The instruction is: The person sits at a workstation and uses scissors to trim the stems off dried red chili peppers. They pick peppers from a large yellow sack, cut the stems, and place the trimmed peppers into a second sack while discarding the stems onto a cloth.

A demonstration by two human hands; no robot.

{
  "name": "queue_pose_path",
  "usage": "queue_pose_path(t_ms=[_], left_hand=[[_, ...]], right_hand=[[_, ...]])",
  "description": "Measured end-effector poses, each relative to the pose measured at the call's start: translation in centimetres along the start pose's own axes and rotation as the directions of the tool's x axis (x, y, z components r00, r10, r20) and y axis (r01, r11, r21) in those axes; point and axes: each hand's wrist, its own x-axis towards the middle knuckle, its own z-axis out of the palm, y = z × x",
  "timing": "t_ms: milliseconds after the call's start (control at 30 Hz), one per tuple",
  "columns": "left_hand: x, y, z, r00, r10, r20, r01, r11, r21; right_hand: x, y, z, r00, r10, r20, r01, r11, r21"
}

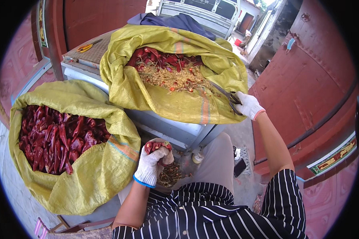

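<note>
My left hand [148, 164], in a white knit glove with a blue cuff, is closed around a bunch of dried red chili peppers [156, 147] above my lap. On the right, my gloved right hand [248, 105] grips the dark handles of a pair of scissors [232, 104]. Their blades point up and left over the rim of a yellow-green woven sack [175, 106]. Inside that sack lie red chilies [163, 57] and a heap of pale seeds and bits [173, 77]. A second woven sack [89, 181] at the left is filled with whole dark red chilies [60, 135].
Stems and scraps [169, 174] lie below my left hand, near a small jar [197, 158]. A yellow-handled tool [85, 48] rests on a metal surface at the back left. A dark phone-like object [240, 167] lies beside my knee. A red metal door [307, 75] stands at the right.
</note>
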Motion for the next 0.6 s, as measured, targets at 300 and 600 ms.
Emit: queue_pose_path(t_ms=[300, 600], left_hand=[[-0.3, 0.3, -0.8, 0.998, -0.042, 0.044, 0.042, 0.999, -0.001], [-0.2, -0.1, -1.4, 0.993, -0.101, 0.061, 0.096, 0.992, 0.077]], right_hand=[[-7.6, -10.0, -3.7, 0.971, -0.231, -0.06, 0.238, 0.96, 0.149], [-10.6, -16.9, -0.8, 0.886, -0.458, 0.074, 0.44, 0.88, 0.179]])
